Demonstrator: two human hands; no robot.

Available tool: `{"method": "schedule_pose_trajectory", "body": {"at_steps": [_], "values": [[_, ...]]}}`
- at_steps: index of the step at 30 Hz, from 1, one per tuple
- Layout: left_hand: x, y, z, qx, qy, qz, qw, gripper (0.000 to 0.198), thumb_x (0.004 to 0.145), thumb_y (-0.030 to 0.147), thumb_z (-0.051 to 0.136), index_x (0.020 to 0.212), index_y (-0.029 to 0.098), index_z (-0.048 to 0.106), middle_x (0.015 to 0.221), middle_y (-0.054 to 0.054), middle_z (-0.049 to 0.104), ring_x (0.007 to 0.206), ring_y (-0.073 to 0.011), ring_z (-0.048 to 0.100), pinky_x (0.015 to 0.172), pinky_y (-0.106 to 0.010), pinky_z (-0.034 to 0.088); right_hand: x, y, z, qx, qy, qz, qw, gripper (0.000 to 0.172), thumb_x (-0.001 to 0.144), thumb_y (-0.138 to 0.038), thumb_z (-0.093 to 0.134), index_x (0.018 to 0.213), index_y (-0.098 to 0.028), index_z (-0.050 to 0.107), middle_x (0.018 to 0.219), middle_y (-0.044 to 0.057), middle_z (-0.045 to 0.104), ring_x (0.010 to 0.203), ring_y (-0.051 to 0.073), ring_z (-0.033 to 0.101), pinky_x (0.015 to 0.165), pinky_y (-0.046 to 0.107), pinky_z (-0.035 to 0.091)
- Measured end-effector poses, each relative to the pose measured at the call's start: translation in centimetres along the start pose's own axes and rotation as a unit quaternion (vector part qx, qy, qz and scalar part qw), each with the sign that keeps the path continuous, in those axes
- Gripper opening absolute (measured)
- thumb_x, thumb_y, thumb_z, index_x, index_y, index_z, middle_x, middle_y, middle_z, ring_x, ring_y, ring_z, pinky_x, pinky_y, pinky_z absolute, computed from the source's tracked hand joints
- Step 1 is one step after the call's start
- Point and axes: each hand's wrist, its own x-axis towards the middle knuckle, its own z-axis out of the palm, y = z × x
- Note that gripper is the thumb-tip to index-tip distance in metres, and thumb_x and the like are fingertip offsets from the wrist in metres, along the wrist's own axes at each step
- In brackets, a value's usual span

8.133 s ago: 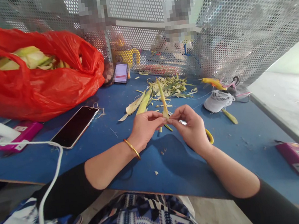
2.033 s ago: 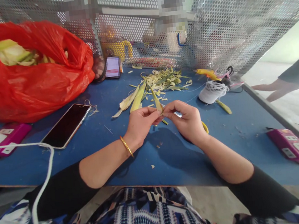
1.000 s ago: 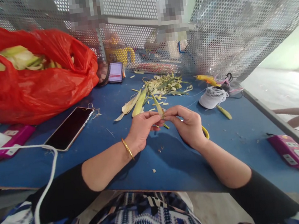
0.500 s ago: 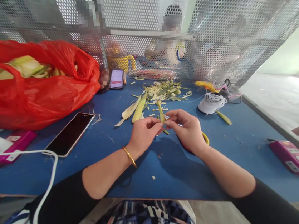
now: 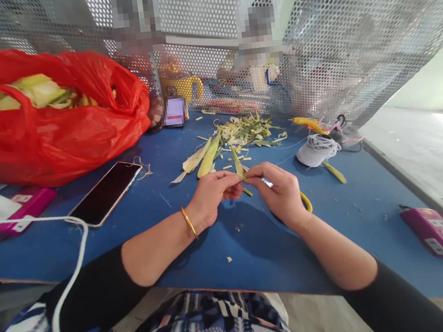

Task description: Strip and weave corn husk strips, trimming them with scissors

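My left hand (image 5: 211, 196) and my right hand (image 5: 280, 191) meet over the blue table (image 5: 255, 247), both pinching a narrow green-yellow leaf strip (image 5: 238, 165) that points away from me. The fingers of both hands are closed on its near end. A gold bangle sits on my left wrist. Under my right hand lie scissors with a yellow handle (image 5: 306, 202). Just beyond the hands lie two longer leaf strips (image 5: 204, 157) and a heap of leaf trimmings (image 5: 245, 128).
A red plastic bag (image 5: 52, 121) full of leaves fills the back left. A phone (image 5: 106, 192), a pink box (image 5: 14, 211) and a white cable lie at the left. A white thread bundle (image 5: 318, 149) and another pink box (image 5: 441, 234) lie at the right. Perforated metal screens stand behind.
The strip in my hands now sticks out less than it did eight seconds ago. My hands have stayed in the same spot. A person's arm at the far right has dropped out of sight.
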Motion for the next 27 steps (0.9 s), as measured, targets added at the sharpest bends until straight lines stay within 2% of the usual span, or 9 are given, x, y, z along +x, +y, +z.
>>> {"method": "schedule_pose_trajectory", "body": {"at_steps": [7, 14, 17, 19, 22, 27], "values": [[-0.05, 0.0, 0.11, -0.015, 0.026, -0.009, 1.0, 0.009, 0.063, 0.022, 0.077, 0.066, 0.017, 0.069, 0.065, -0.002, 0.069, 0.064, -0.0134, 0.064, 0.063, -0.027, 0.051, 0.12, -0.16, -0.07, 0.013, -0.004, 0.011, 1.0, 0.015, 0.087, -0.023, 0.064, 0.072, -0.024, 0.067, 0.075, 0.002, 0.071, 0.073, 0.018, 0.064, 0.069, 0.03, 0.052], [-0.32, 0.16, 0.52, 0.054, 0.025, 0.081, 0.995, 0.008, 0.066, 0.024, 0.074, 0.062, 0.019, 0.071, 0.061, 0.001, 0.068, 0.06, -0.0122, 0.061, 0.065, -0.027, 0.051, 0.06, -0.14, 0.12, 0.105, -0.001, 0.132, 0.986, 0.01, 0.079, -0.028, 0.07, 0.077, -0.022, 0.062, 0.067, -0.001, 0.068, 0.062, 0.015, 0.063, 0.062, 0.029, 0.05], [-0.41, 0.18, 0.63, 0.06, 0.02, 0.089, 0.994, 0.005, 0.063, 0.023, 0.076, 0.063, 0.019, 0.072, 0.061, 0.001, 0.068, 0.059, -0.0121, 0.061, 0.064, -0.026, 0.051, 0.01, 0.07, 0.36, 0.155, 0.014, 0.144, 0.977, 0.02, 0.076, -0.028, 0.073, 0.086, -0.023, 0.056, 0.067, -0.003, 0.067, 0.062, 0.016, 0.065, 0.063, 0.029, 0.052], [-0.41, 0.14, 0.63, 0.053, 0.019, 0.081, 0.995, 0.006, 0.062, 0.023, 0.077, 0.063, 0.019, 0.072, 0.059, 0.002, 0.068, 0.058, -0.0116, 0.06, 0.063, -0.026, 0.051, -0.03, 0.16, 0.44, 0.164, 0.019, 0.142, 0.976, 0.023, 0.076, -0.029, 0.074, 0.087, -0.024, 0.054, 0.066, -0.004, 0.066, 0.06, 0.016, 0.065, 0.062, 0.029, 0.053], [-0.32, 0.0, 0.53, 0.028, 0.024, 0.056, 0.998, 0.012, 0.061, 0.027, 0.079, 0.063, 0.018, 0.072, 0.059, 0.001, 0.067, 0.057, -0.0112, 0.06, 0.062, -0.025, 0.051, -0.07, 0.13, 0.37, 0.125, 0.019, 0.122, 0.984, 0.015, 0.081, -0.028, 0.07, 0.08, -0.024, 0.055, 0.065, -0.004, 0.064, 0.06, 0.014, 0.063, 0.06, 0.028, 0.051], [-0.1, -0.16, 0.23, -0.024, 0.018, 0.004, 1.0, 0.018, 0.061, 0.031, 0.081, 0.06, 0.018, 0.068, 0.057, 0.0, 0.064, 0.053, -0.0098, 0.055, 0.056, -0.024, 0.049, -0.05, -0.17, 0.06, 0.033, 0.01, 0.021, 0.999, 0.007, 0.085, -0.022, 0.066, 0.078, -0.024, 0.066, 0.076, 0.001, 0.07, 0.069, 0.016, 0.064, 0.067, 0.029, 0.053]]}}
